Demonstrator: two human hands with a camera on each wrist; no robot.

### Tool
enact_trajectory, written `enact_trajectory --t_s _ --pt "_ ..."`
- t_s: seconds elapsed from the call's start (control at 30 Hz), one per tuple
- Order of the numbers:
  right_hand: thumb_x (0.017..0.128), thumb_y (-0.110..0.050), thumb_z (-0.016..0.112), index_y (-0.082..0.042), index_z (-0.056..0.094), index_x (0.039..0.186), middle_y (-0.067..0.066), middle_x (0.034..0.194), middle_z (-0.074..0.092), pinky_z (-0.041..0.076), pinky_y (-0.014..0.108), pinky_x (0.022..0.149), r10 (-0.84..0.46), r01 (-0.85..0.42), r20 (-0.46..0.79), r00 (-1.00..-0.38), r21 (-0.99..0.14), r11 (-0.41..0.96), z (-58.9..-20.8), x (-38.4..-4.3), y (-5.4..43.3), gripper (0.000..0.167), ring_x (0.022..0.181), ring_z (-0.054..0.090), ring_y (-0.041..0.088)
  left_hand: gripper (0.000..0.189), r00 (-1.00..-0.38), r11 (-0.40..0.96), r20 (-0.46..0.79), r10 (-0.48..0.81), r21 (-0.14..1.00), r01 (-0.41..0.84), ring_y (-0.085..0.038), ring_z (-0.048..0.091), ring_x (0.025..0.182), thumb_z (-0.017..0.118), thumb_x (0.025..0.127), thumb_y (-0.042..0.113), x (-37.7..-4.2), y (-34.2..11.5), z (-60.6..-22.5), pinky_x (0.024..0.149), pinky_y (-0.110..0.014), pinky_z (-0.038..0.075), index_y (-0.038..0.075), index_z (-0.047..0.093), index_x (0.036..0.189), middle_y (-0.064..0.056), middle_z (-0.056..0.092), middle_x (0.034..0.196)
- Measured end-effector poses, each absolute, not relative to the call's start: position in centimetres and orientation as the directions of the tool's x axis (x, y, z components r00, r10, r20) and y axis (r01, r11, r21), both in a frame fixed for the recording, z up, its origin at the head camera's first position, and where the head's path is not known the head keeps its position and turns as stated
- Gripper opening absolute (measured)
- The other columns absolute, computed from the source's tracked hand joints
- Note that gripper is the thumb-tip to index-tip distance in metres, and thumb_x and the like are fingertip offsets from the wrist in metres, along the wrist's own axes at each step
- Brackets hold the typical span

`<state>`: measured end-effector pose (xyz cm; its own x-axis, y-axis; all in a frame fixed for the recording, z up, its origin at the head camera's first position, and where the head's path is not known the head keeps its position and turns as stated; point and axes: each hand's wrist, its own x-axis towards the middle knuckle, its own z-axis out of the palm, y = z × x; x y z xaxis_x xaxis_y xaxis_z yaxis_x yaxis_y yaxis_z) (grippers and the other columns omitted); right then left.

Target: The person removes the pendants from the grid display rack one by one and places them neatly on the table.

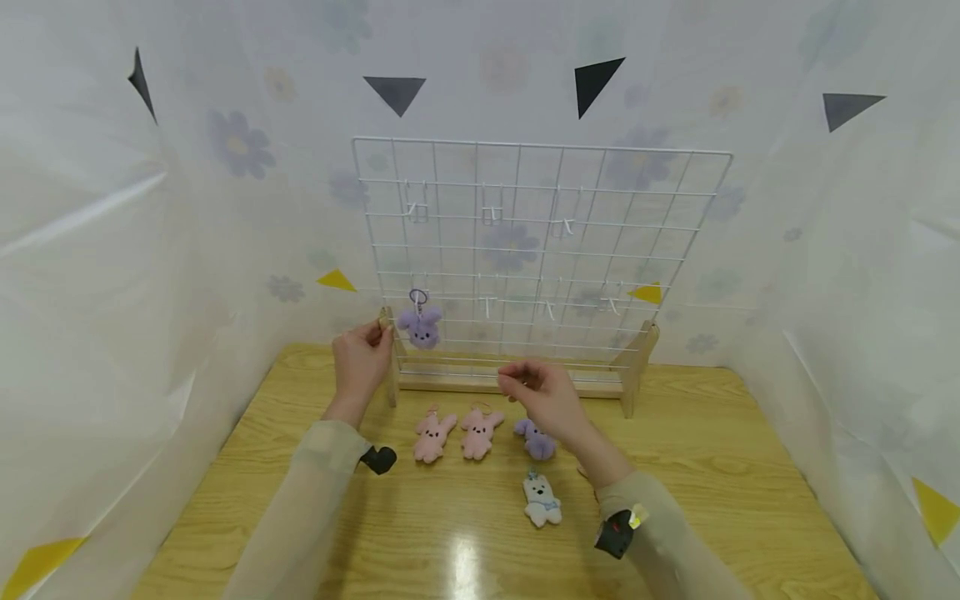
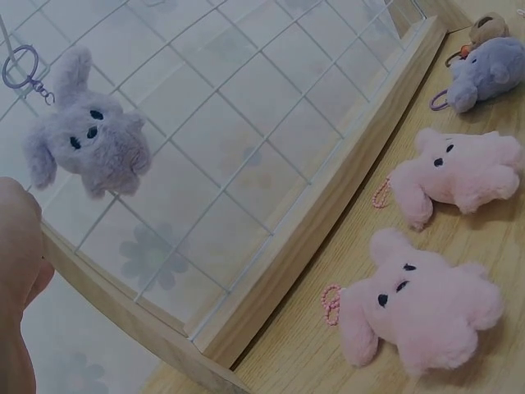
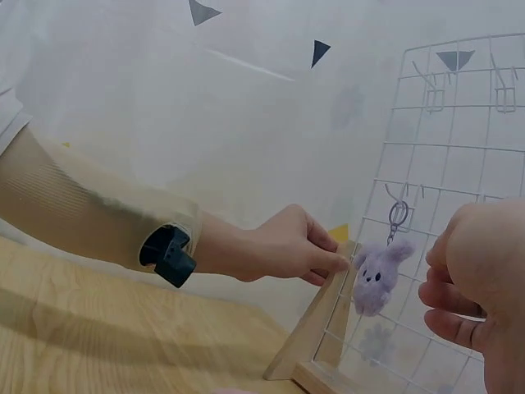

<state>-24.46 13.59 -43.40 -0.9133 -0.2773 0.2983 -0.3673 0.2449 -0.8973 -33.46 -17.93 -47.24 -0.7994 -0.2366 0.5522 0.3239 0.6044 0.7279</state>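
Note:
My left hand (image 1: 363, 354) pinches the top of the left wooden leg (image 1: 392, 387) of a stand that bears a white wire grid (image 1: 540, 147). Right beside those fingers, a purple plush bunny keychain (image 1: 422, 327) hangs by its ring from a hook low on the grid. In front of the grid's middle, my right hand (image 1: 551, 400) hovers with loosely curled fingers, thumb and forefinger close together, and nothing shows between them. Below it lies a second purple plush keychain (image 1: 538, 442), with two pink plush keychains (image 1: 431, 439) to its left.
A white plush bear keychain (image 1: 542, 502) with a blue bow lies nearer the front. One brown plush (image 2: 490, 28) lies beyond the purple one, mostly hidden by my right forearm in the head view. More white hooks (image 1: 567, 225) sit on the grid in two rows. Patterned sheeting surrounds the table.

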Motion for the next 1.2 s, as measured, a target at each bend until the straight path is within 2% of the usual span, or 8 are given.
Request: enact_trajectory --t_s 0.17,0.47,0.53,0.67,0.77,1.0,1.07,1.2 --pt "0.103 -0.008 0.071 0.000 0.076 0.110 0.011 0.098 0.075 0.063 0.035 0.077 -0.291 -0.407 0.335 -0.896 -0.882 0.239 -42.5 -25.4 13.0 0.011 0.084 0.071 0.021 0.023 -0.792 0.604 0.566 -0.228 0.720 0.340 -0.034 0.079 0.085 0.074 0.100 0.009 -33.4 -17.8 -47.2 0.073 -0.045 0.066 -0.009 0.076 0.115 -0.024 0.077 0.100" --pt "0.101 -0.001 0.071 0.004 0.075 0.109 0.015 0.096 0.075 0.061 0.030 0.071 -0.319 -0.463 0.390 -0.864 -0.865 0.196 -41.9 -26.6 11.6 0.011 0.082 0.070 0.027 0.023 -0.785 0.617 0.583 -0.211 0.702 0.355 -0.035 0.078 0.082 0.075 0.099 0.009 -33.6 -17.8 -47.2 0.071 -0.046 0.066 -0.009 0.077 0.113 -0.025 0.077 0.098" --pt "0.102 -0.002 0.071 0.004 0.075 0.109 0.014 0.096 0.075 0.060 0.029 0.071 -0.321 -0.464 0.389 -0.864 -0.863 0.202 -41.8 -26.8 11.3 0.010 0.082 0.070 0.026 0.023 -0.788 0.618 0.579 -0.210 0.703 0.352 -0.035 0.078 0.083 0.075 0.100 0.009 -33.6 -17.8 -47.3 0.071 -0.046 0.066 -0.009 0.077 0.113 -0.025 0.077 0.098" --pt "0.102 -0.006 0.072 0.001 0.076 0.108 0.010 0.095 0.075 0.060 0.029 0.072 -0.324 -0.449 0.372 -0.870 -0.869 0.206 -41.4 -27.2 10.7 0.011 0.084 0.070 0.032 0.023 -0.792 0.616 0.571 -0.214 0.709 0.344 -0.034 0.078 0.084 0.075 0.100 0.010 -33.6 -17.9 -47.5 0.072 -0.045 0.066 -0.009 0.077 0.113 -0.025 0.077 0.099" --pt "0.103 -0.009 0.071 0.000 0.076 0.109 0.012 0.097 0.075 0.062 0.035 0.074 -0.334 -0.438 0.359 -0.872 -0.877 0.200 -41.1 -27.5 10.1 0.012 0.086 0.070 0.034 0.024 -0.794 0.615 0.567 -0.219 0.712 0.339 -0.034 0.078 0.084 0.075 0.100 0.011 -33.7 -17.9 -47.5 0.073 -0.045 0.066 -0.008 0.077 0.114 -0.024 0.077 0.099" --pt "0.103 -0.005 0.070 0.002 0.075 0.110 0.019 0.099 0.074 0.063 0.052 0.078 -0.351 -0.446 0.373 -0.859 -0.882 0.155 -41.2 -28.6 8.3 0.011 0.085 0.070 0.032 0.023 -0.796 0.616 0.561 -0.228 0.716 0.328 -0.035 0.078 0.084 0.075 0.100 0.011 -33.5 -18.1 -47.4 0.072 -0.045 0.066 -0.008 0.077 0.113 -0.025 0.077 0.099" --pt "0.103 -0.005 0.070 0.002 0.075 0.110 0.019 0.099 0.074 0.063 0.051 0.077 -0.356 -0.449 0.373 -0.857 -0.879 0.160 -41.3 -28.9 7.8 0.012 0.085 0.071 0.031 0.023 -0.796 0.617 0.561 -0.225 0.715 0.329 -0.035 0.078 0.084 0.075 0.100 0.010 -33.5 -18.1 -47.4 0.072 -0.045 0.066 -0.008 0.078 0.112 -0.024 0.077 0.099" --pt "0.103 -0.006 0.070 0.002 0.075 0.111 0.019 0.101 0.075 0.063 0.041 0.074 -0.374 -0.451 0.362 -0.854 -0.874 0.183 -41.6 -29.3 6.7 0.012 0.084 0.071 0.022 0.022 -0.793 0.621 0.568 -0.218 0.708 0.336 -0.035 0.078 0.083 0.075 0.100 0.010 -33.5 -18.0 -47.3 0.072 -0.045 0.066 -0.008 0.078 0.112 -0.024 0.077 0.099"
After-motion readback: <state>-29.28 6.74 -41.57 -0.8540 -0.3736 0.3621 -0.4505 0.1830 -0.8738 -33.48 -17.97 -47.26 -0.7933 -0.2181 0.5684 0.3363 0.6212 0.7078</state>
